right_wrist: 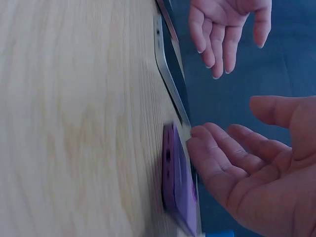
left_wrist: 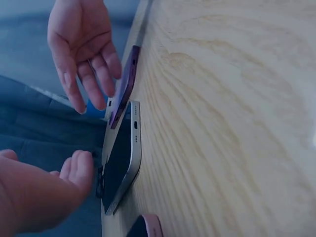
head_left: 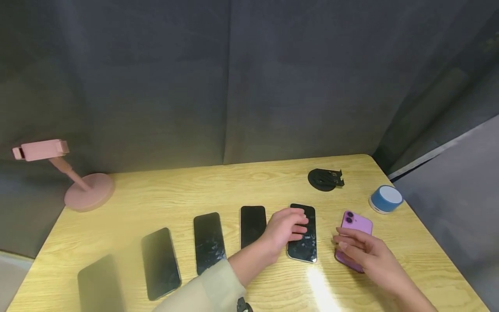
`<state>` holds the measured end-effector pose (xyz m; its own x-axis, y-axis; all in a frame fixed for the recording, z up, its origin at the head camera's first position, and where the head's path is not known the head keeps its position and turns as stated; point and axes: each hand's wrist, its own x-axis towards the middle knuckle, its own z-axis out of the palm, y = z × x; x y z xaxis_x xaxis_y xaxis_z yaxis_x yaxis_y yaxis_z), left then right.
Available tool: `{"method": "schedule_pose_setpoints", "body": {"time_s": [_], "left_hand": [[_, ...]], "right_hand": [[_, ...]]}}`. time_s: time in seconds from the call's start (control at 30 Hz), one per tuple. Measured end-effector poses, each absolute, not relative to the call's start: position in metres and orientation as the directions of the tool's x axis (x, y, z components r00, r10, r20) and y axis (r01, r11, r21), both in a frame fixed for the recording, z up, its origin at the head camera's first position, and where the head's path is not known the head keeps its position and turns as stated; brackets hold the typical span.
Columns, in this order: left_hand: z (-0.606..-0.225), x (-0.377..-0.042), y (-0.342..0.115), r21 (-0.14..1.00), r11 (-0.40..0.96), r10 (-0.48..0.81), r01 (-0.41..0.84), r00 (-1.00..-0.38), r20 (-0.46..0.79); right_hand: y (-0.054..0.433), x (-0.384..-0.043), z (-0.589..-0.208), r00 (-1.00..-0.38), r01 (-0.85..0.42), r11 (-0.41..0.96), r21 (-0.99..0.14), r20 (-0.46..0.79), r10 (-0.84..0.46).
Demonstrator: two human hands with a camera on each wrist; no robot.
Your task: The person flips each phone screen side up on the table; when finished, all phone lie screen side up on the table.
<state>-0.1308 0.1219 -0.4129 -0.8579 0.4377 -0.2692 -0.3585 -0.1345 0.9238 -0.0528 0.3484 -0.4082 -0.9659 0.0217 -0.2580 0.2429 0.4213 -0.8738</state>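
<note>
My left hand [head_left: 283, 229] hovers over a phone with a dark screen and a silver edge [head_left: 304, 250], its fingers extended and holding nothing. In the left wrist view a gap shows between that hand [left_wrist: 47, 192] and the phone [left_wrist: 135, 148]. To the right, my right hand [head_left: 372, 260] hangs over a purple phone [head_left: 361, 223] lying back up, with its cameras at the far end. In the right wrist view the hand [right_wrist: 256, 168] has relaxed fingers beside the purple phone [right_wrist: 177, 177]; whether a fingertip touches it I cannot tell.
More dark-screened phones lie in a row leftward: one [head_left: 252, 223] partly behind my left arm, then others [head_left: 209, 240], [head_left: 160, 264] and a hazy one [head_left: 100, 284]. A pink phone stand [head_left: 89, 193] stands at back left. A folded black stand [head_left: 325, 179] and blue-white cylinder [head_left: 386, 199] are at right.
</note>
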Motion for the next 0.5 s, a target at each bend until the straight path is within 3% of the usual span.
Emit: {"method": "schedule_pose_setpoints", "body": {"time_s": [0.3, 0.5], "left_hand": [[-0.406, -0.133, 0.161, 0.875, -0.176, 0.559, -0.451, -0.777, -0.288], [-0.41, -0.134, 0.189, 0.822, -0.21, 0.574, -0.529, -0.748, -0.334]], "right_hand": [[0.391, -0.041, -0.412, -0.931, 0.348, 0.398, -0.849, -0.263, 0.253], [0.41, -0.038, -0.421, -0.921, 0.351, 0.27, -0.896, -0.28, 0.27]]}}
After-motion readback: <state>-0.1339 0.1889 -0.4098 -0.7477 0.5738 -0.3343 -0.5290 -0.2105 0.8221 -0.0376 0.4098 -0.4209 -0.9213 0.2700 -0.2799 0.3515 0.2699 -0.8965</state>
